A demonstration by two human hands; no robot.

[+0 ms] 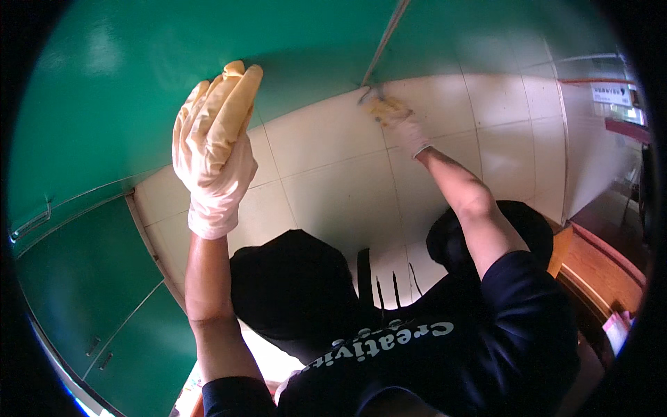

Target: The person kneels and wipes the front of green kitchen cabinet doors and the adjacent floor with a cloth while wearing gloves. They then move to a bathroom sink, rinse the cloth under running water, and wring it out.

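Note:
My left hand, in a pale yellow rubber glove, is raised in front of a green cabinet front; its fingers are together and point upward. Whether it touches the cabinet cannot be told. My right hand, in a similar glove with dark smudges, reaches low to the bottom edge of the cabinet, near a seam between two green panels. Something dark and thin shows at its fingertips, too blurred to name. The beige tiled floor lies beneath the right hand.
My knees in black trousers are bent over the tiles. Green cabinet doors with metal handles stand at the left. At the right are a pale wall or panel, a wooden piece of furniture and a pink and white cloth or packet.

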